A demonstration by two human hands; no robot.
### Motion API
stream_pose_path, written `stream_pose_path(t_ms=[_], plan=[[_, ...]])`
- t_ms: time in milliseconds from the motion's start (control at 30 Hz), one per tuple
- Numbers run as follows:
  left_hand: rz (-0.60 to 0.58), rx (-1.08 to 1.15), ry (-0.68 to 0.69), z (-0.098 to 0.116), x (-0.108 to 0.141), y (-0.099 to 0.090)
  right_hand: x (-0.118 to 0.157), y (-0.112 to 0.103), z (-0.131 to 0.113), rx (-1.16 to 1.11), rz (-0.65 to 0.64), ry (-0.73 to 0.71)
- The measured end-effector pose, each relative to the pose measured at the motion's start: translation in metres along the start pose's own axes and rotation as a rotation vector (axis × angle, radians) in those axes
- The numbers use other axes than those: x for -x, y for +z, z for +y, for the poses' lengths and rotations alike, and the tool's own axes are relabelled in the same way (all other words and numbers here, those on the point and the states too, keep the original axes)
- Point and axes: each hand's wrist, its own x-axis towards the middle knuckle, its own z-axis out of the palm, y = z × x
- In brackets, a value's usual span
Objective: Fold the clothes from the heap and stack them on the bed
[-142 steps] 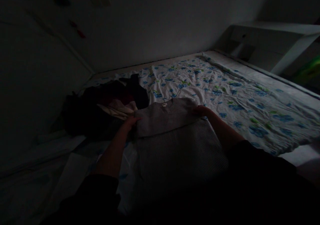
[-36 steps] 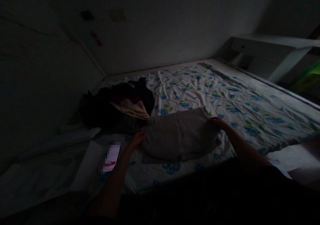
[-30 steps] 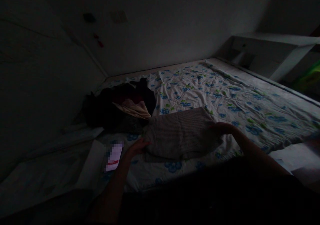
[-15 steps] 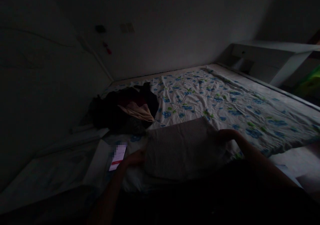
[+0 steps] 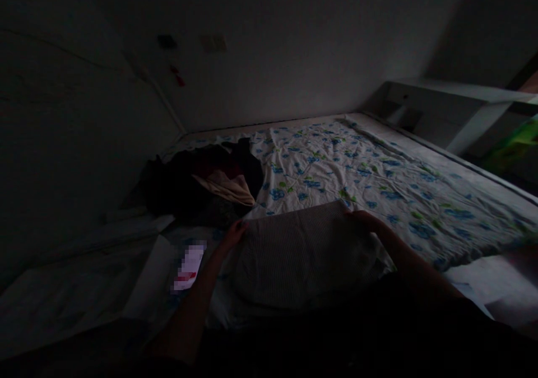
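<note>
A grey, finely striped piece of cloth (image 5: pixel 294 255), perhaps a folded garment, lies spread on the bed in front of me. My left hand (image 5: pixel 236 233) is closed on its far left corner. At the far right corner my right hand (image 5: pixel 361 220) pinches the edge. The near end of the cloth runs into the dark by my body, where its outline is lost. Left of my left forearm lies a lit phone (image 5: pixel 189 269), its screen partly blurred out.
A floral sheet (image 5: pixel 319 171) covers the bed. Dark clothes (image 5: pixel 180 182) are heaped at the back left, with a beige garment (image 5: pixel 227 186) on top. A white shelf unit (image 5: pixel 445 106) stands at the far right. The room is very dim.
My left hand has moved away from me along the cloth's left side to its far corner. My right hand has shifted left and slightly forward to the far right corner.
</note>
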Motion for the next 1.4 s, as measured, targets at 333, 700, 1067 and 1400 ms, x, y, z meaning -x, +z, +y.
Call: stream_pose_path(t_ms=[333, 700, 1067, 1400], plan=[[0.117, -0.138, 0.012, 0.003, -0.011, 0.007, -0.013, 0.003, 0.001, -0.069, 0.013, 0.02], [0.031, -0.559, 0.674, -0.003, 0.049, 0.089, -0.014, 0.085, -0.031, 0.731, 0.258, -0.306], [0.004, -0.706, 0.605, -0.044, 0.056, 0.098, 0.054, 0.295, -0.102, 0.639, -0.106, -0.747], [0.013, -0.692, 0.572, -0.036, 0.063, 0.102, 0.004, 0.187, -0.045, 0.79, -0.066, -0.623]])
